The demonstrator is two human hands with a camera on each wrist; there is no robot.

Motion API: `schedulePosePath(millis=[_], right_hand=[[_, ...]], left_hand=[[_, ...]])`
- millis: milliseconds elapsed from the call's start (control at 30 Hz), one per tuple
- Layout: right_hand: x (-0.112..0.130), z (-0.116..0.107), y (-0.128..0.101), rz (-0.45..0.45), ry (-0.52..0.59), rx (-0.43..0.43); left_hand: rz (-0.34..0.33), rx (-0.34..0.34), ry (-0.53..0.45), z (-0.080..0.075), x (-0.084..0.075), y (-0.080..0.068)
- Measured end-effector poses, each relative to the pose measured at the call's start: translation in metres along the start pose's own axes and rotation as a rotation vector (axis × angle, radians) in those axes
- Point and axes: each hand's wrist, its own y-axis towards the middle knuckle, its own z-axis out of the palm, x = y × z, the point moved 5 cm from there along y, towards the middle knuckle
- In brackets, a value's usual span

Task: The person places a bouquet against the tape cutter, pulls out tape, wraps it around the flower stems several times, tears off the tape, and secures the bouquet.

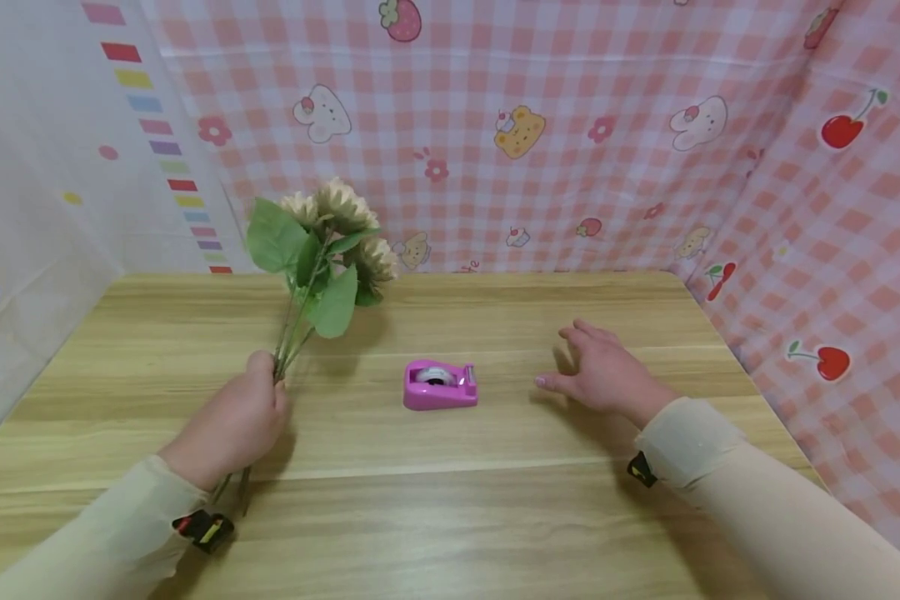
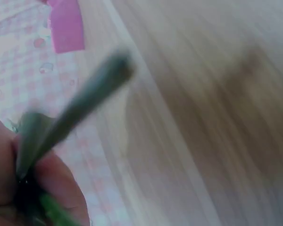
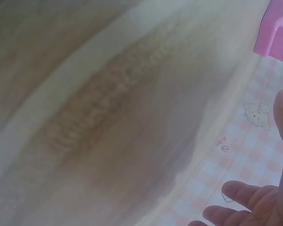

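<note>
Head view | left hand (image 1: 232, 429) clenches artificial flower bunch (image 1: 322, 250) upright near table's (image 1: 495, 500) left edge | right hand (image 1: 607, 375) released, hovering beside pink tape dispenser (image 1: 440, 385) mid-table | stems appear untaped, dispenser untouched

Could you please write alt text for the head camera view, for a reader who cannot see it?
A person's left hand grips a bunch of flowers by the stems above a wooden table. The right hand hovers open beside a pink tape dispenser, with checked cloth behind.
</note>
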Motion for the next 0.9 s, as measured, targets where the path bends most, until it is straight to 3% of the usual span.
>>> schedulePosePath(millis=[333,533,900], right_hand=[[-0.001,0.002,0.000,0.012,0.014,0.005],[0.000,0.002,0.000,-0.003,0.014,-0.010],[-0.002,0.001,-0.002,-0.005,0.013,-0.015]], left_hand=[[-0.041,-0.015,-0.148,0.002,-0.022,0.012],[0.008,-0.052,-0.247,0.002,-0.039,0.016],[0.052,0.066,-0.407,0.021,-0.071,0.028]])
